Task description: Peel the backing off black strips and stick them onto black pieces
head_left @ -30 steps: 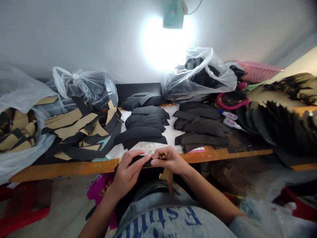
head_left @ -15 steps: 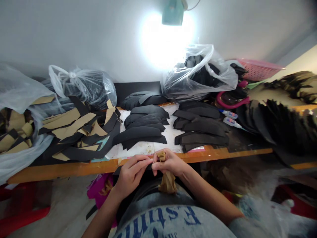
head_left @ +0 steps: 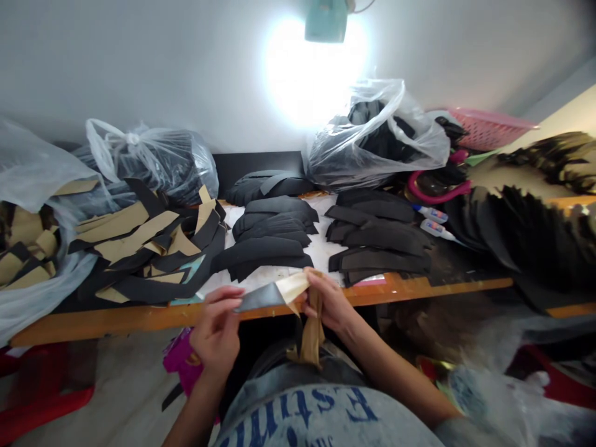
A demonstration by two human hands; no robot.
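Note:
Between my hands a dark, curved strip (head_left: 261,298) is stretched just in front of the table edge. My left hand (head_left: 218,332) pinches its left end. My right hand (head_left: 328,302) grips the tan backing paper (head_left: 291,287), which is partly lifted off the strip's right end. More crumpled brown paper (head_left: 311,338) hangs from my right hand over my lap. Beyond my hands lie piles of black curved pieces (head_left: 261,251) on white paper, with another group of black pieces (head_left: 382,239) to their right.
Tan-backed strips (head_left: 139,233) lie heaped at the left, near an open plastic bag (head_left: 69,273). A tied bag (head_left: 153,161) and an open bag of dark pieces (head_left: 377,143) stand at the back. Small glue bottles (head_left: 434,221) lie right. A red stool (head_left: 51,385) stands below left.
My hands have moved apart, left hand going left. The tan paper is now pulled partly off the strip, where before both hands met at its end.

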